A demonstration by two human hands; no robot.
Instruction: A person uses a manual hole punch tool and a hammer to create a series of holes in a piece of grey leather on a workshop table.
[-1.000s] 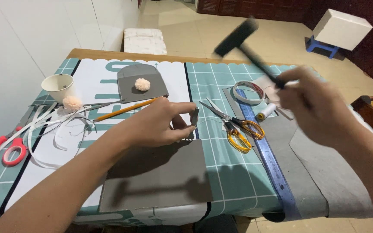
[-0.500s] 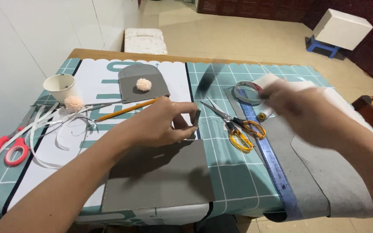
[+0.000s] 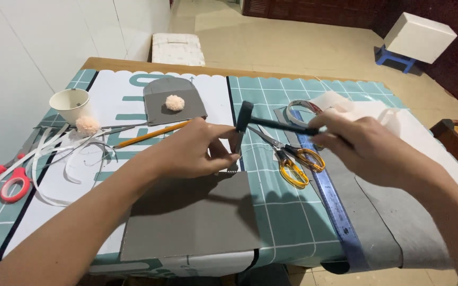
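While my left hand (image 3: 194, 151) pinches a small pronged metal punch (image 3: 235, 153) upright between thumb and fingertips, its teeth rest on the top right corner of the grey sheet (image 3: 192, 217) lying on the surface (image 3: 292, 222). My right hand (image 3: 369, 151) is wrapped closed around the handle of a black hammer (image 3: 269, 124). The hammer's long axis runs nearly level from right to left, and its head sits right at the top of the punch, just above my left fingers; I cannot tell if it touches. So the punch stands straight below the hammer head, with the left hand much nearer to it. Just right of the punch lie yellow-handled scissors (image 3: 287, 156) and a blue ruler (image 3: 329, 196) running toward me. Farther back a folded grey piece carries a peach pompom (image 3: 174, 103). A white paper cup (image 3: 71, 105) and red-handled scissors (image 3: 1, 182) sit far left. The mat shows a teal grid with white panels bearing large teal lettering.
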